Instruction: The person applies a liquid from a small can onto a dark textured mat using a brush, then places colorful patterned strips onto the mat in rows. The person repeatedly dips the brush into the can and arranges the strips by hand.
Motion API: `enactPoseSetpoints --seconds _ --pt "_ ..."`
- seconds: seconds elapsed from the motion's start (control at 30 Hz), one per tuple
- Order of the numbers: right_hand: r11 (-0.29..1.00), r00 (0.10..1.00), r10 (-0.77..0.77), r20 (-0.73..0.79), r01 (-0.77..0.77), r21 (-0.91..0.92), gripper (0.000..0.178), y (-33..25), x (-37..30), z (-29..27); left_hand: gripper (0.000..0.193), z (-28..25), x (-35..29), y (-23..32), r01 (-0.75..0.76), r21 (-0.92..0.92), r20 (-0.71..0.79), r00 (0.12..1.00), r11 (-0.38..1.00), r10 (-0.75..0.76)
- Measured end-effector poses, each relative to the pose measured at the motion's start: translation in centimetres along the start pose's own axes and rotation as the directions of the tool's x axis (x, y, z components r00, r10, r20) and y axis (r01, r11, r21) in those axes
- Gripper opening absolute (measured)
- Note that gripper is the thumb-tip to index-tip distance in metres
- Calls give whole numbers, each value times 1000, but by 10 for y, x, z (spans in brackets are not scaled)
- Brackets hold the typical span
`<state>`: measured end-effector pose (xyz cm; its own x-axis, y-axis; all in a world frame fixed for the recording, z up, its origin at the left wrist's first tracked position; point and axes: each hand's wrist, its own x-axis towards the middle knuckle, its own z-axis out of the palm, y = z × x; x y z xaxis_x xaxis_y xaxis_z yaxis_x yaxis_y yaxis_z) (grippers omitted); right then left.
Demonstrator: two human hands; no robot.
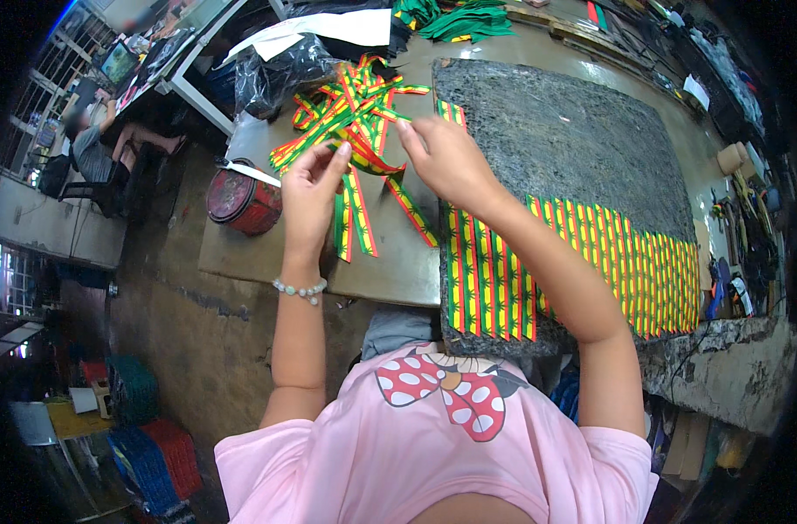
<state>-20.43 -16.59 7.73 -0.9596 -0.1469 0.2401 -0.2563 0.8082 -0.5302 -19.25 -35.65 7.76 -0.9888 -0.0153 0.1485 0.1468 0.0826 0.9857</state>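
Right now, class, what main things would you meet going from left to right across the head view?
Seated person, red tin, left hand, right hand, beige roll.

The head camera sits on the person's head and looks down and forward, so that the pink shirt [398, 447] takes the lower middle of the frame. The left hand [313, 179] and the right hand [448, 163] are seen from above, quite near, around the upper middle. The lens is very wide (straight edges bend toward the dark rim): it takes in the bench [385, 271] and also the floor [197, 358] at left.
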Motion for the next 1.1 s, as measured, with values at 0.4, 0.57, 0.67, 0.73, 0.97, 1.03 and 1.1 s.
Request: enactPoseSetpoints --seconds 0.4,0.57,0.67,0.73,0.97,1.03,1.1 --pt "492 984 175 20 -105 864 34 35 -48 -85 36 100 91 55 -174 -262 393 879 949 269" --pt "338 882 462 90 -269 902 34 67 -80 -76 24 158 120 16 -23 -113 639 764 993 91" --pt "432 843 537 36 -311 847 33 84 -85 -54 24 176 137 -12 -64 120 721 691 991 -43" --pt "502 838 545 -30 -297 812 33 90 -87 -38 25 178 147 -29 -137 209 732 679 968 -62" --pt "760 831 540 -132 -414 501 38 88 -75 -16 30 165 167 -61 -323 346 736 676 881 -41" --pt "808 847 498 -185 -376 453 39 82 -72 -15 31 162 167 -65 -328 331 725 689 885 -16" --pt "819 844 505 -181 -402 409 39 76 -70 -13 34 160 167 -68 -379 368 696 718 849 19"
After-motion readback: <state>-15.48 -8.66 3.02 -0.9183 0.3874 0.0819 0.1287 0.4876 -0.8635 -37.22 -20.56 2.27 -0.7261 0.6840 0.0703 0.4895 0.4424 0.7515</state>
